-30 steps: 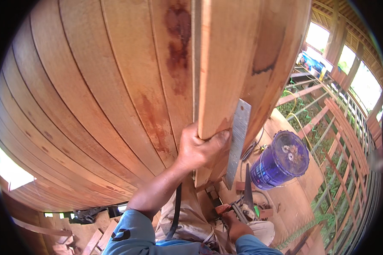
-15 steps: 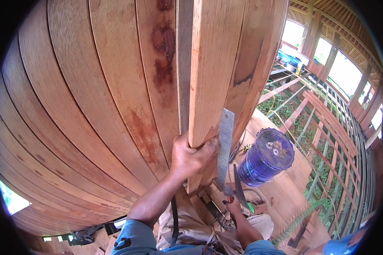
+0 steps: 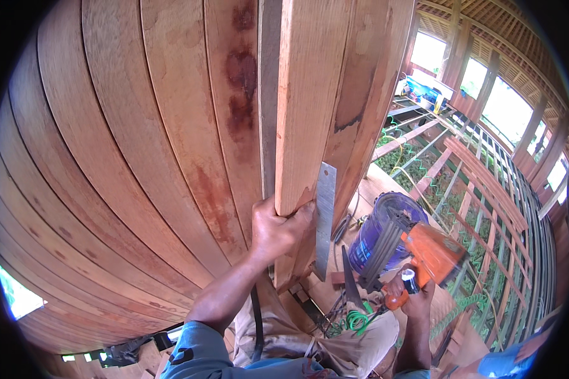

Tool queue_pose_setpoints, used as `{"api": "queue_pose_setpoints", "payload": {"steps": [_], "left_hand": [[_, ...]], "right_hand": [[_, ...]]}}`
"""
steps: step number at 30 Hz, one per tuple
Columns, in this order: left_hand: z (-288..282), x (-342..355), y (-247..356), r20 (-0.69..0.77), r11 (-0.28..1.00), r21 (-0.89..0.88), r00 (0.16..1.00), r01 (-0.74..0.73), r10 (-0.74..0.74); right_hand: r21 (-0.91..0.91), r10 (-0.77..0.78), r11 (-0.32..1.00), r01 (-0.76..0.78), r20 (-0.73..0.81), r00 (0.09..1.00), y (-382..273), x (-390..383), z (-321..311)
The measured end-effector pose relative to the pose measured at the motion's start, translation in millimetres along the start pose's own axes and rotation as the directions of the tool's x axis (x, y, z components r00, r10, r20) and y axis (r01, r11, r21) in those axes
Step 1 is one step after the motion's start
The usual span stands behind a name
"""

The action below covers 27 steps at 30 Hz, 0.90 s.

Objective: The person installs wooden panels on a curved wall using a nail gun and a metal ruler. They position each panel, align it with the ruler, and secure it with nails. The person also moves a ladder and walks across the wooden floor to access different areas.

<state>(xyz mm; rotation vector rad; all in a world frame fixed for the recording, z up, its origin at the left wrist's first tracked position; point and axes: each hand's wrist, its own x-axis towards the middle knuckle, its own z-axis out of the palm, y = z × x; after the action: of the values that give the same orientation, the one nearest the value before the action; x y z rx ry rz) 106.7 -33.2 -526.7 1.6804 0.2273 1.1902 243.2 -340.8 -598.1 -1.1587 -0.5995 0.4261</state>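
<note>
My left hand [image 3: 277, 228] is closed around the edge of a thick wooden post [image 3: 303, 107], thumb on its front face. Against the post's right side stands a flat grey metal plate [image 3: 325, 218] with a hole at its top, right by my thumb. Down at the right, my right hand [image 3: 417, 298] is wrapped round the handle of an orange nail gun [image 3: 431, 249]. Its long dark magazine [image 3: 385, 249] points up and left, in front of the purple bucket [image 3: 372, 237]. The nail gun is a little blurred.
Curved planking [image 3: 126, 158] fills the left. A dark saw blade [image 3: 351, 281] leans below the plate, near a coiled green hose [image 3: 358, 321]. To the right lies an open framework of beams [image 3: 436, 170] over greenery, with stacked planks [image 3: 490, 183].
My right hand has moved right and up, and the orange nail gun has come into view in it. The left hand keeps its hold on the post.
</note>
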Motion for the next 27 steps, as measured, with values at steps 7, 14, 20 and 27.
{"api": "queue_pose_setpoints", "payload": {"steps": [7,14,20,27], "left_hand": [[-2,-2,4,0.011,0.996,0.011,0.996,0.083,-0.083],[-2,-1,1,0.01,0.995,0.004,0.995,0.095,-0.095],[-2,0,-1,0.005,1.0,0.004,1.0,0.03,-0.03],[-3,1,1,0.024,1.0,0.017,1.0,0.015,-0.016]], "right_hand": [[0.07,-0.132,0.991,0.117,0.305,0.943,-54,-4,101],[0.17,-0.093,0.985,0.026,0.399,0.912,-63,9,128],[0.149,-0.126,0.986,0.08,0.33,0.935,-56,24,143],[0.141,-0.085,0.989,0.035,0.361,0.929,-58,26,146]]}}
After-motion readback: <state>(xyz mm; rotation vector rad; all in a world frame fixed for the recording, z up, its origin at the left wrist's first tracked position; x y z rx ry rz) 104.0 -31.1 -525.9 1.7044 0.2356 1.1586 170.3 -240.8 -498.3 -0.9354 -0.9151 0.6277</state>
